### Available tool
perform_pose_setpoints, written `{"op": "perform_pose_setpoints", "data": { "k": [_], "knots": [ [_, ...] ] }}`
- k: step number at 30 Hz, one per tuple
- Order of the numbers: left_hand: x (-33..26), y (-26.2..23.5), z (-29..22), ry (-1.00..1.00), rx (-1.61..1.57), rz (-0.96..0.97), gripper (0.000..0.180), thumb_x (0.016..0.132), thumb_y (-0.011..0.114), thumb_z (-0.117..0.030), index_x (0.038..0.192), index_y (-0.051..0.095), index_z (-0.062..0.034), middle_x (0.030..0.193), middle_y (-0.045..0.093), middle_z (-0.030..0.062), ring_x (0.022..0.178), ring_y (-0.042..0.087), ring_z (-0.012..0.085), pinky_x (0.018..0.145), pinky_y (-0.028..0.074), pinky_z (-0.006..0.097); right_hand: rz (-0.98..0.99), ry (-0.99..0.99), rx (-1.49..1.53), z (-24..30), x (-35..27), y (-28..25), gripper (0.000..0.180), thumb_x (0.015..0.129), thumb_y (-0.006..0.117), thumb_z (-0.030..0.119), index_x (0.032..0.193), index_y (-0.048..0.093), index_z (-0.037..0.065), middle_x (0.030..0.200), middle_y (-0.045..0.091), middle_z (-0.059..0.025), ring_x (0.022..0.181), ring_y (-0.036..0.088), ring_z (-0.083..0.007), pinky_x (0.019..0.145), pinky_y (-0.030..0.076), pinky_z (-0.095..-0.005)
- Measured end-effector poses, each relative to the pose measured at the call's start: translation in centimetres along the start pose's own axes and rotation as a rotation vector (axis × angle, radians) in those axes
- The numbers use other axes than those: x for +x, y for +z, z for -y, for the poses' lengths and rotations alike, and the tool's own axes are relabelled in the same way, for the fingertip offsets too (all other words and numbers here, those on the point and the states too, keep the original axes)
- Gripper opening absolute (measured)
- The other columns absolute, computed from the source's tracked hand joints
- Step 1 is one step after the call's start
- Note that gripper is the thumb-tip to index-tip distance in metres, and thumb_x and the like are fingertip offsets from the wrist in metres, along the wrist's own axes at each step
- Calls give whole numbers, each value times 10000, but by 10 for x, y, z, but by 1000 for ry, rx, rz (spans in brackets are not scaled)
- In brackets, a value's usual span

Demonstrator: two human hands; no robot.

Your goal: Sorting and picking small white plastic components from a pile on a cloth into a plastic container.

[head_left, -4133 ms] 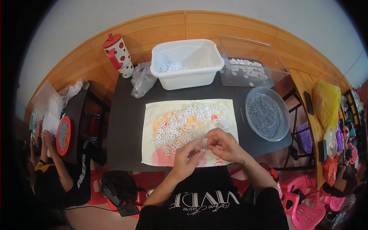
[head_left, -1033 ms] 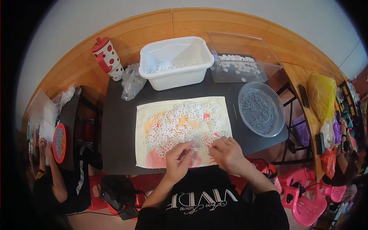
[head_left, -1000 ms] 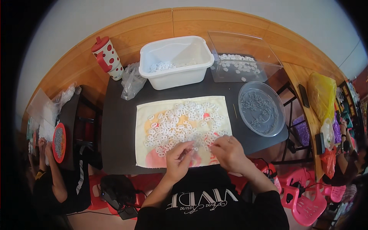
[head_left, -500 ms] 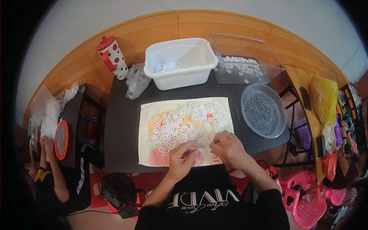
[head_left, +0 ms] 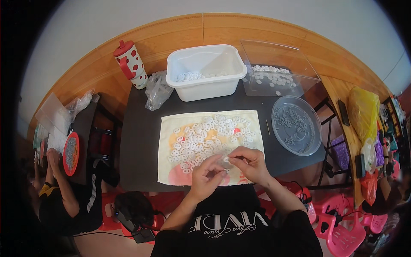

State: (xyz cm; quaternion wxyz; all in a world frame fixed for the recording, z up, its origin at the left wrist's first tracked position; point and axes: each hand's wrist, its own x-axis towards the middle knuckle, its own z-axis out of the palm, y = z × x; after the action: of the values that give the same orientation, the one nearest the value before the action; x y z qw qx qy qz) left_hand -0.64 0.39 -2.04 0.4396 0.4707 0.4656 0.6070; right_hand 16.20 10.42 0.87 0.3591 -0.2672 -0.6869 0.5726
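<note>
Many small white plastic pieces with two holes (head_left: 199, 139) lie spread over a cream patterned cloth (head_left: 169, 124) in front of me. Low over its near edge, my left hand (head_left: 205, 177) has thumb and forefinger brought together, with a small white piece (head_left: 227, 170) at their tips. My right hand (head_left: 252, 165) is closed in a pinch just beside it, fingertips close to another white piece; whatever is between them is too small to make out. To the right, a round clear tray (head_left: 319, 128) contains small dark grey parts (head_left: 293, 124).
At the back stand a spotted tumbler (head_left: 132, 64), a crumpled plastic bag (head_left: 157, 91), a white tub (head_left: 205, 88) with white pieces inside, and a clear box (head_left: 274, 88) with more. A thin stick (head_left: 268, 127) lies beside the cloth. Another person's hands (head_left: 53, 158) work at the left table.
My right hand has moved left, bringing its pinched fingertips close to my left hand. The left hand stays in nearly the same place. The whole view has shifted slightly.
</note>
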Motion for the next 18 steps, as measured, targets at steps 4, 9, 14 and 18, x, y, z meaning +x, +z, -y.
{"op": "perform_pose_setpoints", "data": {
  "k": [4,9,14,18],
  "knots": [
    [-1,-1,6,7,-29,7,465,876,643,78,1323,554,-11,852,697,27,696,593,35,595,457,183,58,-31,9,-3,2,2,139,875,652,-86,992,695,-22,886,662,-45,809,584,-71,684,441,-209],
    [-1,-4,3,6,-12,33,426,870,626,117,1282,590,13,872,686,45,704,615,65,618,502,203,89,-59,51,-6,1,1,169,873,650,-98,1016,690,-16,880,657,-50,782,577,-73,655,429,-202],
    [-1,-3,2,11,-44,33,395,875,622,119,1257,607,17,867,682,43,708,613,66,656,522,217,108,-93,-38,-1,1,1,147,871,654,-88,994,687,-15,850,647,-66,753,589,-99,640,440,-229],
    [-3,-4,6,21,-71,38,395,877,620,121,1258,605,23,872,678,45,715,612,71,682,529,228,140,-124,-124,-2,1,-1,125,868,660,-71,973,683,-7,831,637,-80,732,598,-133,635,451,-257]
  ]
}}
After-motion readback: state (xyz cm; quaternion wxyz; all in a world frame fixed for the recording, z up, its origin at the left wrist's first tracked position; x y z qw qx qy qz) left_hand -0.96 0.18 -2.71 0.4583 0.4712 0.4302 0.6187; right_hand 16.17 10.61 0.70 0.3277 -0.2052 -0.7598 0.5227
